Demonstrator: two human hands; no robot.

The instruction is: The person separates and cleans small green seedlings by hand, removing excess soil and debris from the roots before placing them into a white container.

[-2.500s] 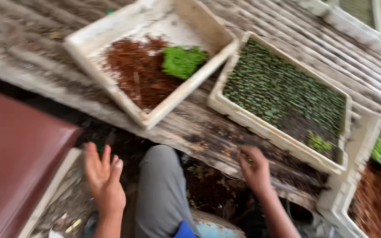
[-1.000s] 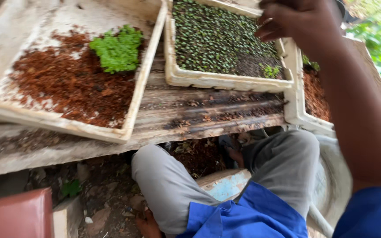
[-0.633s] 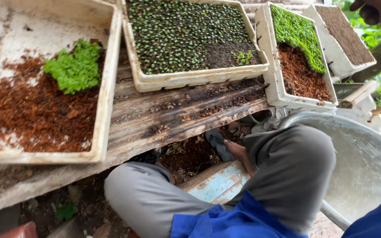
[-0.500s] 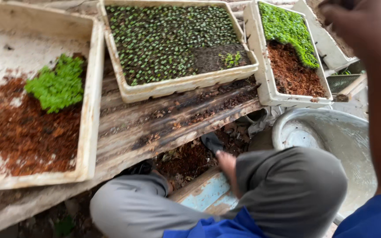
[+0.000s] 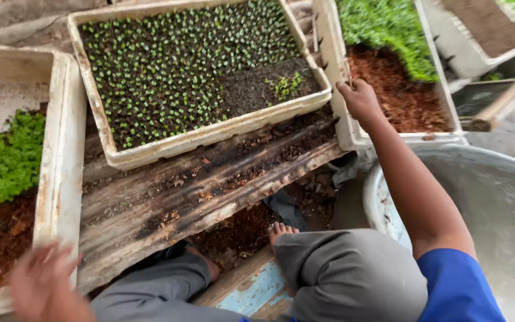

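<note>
Bench (image 5: 210, 185): weathered corrugated sheet; it bears all the trays we see, with soil crumbs caught in its grooves
Basin (image 5: 496, 209): big grey metal bowl at lower right, just beside our right knee; it took up less of the view half a second ago, so we have leaned toward that side
Middle tray (image 5: 90, 107): pale foam, dark soil, rows of tiny green seedlings, one bare patch near its right end
Left tray (image 5: 61, 149): reddish-brown fibre with one clump of bright green sprouts; only its right part is in view now, where it showed more fully a moment ago
Right tray (image 5: 338, 89): foam, red-brown fibre in the near half, dense green growth in the far half; this is the tray we work at
Right hand (image 5: 359, 98): half a second ago it was raised high at the upper right; now we have it down on the near left rim of the right tray, fingers curled together over the edge, touching the foam; we judge this a grip on that tray
Left hand (image 5: 46, 289): blurred at the lower left, fingers spread apart, holding nothing, just over the near corner of the left tray
Foot (image 5: 281, 229): bare, on the ground under the bench edge
</note>
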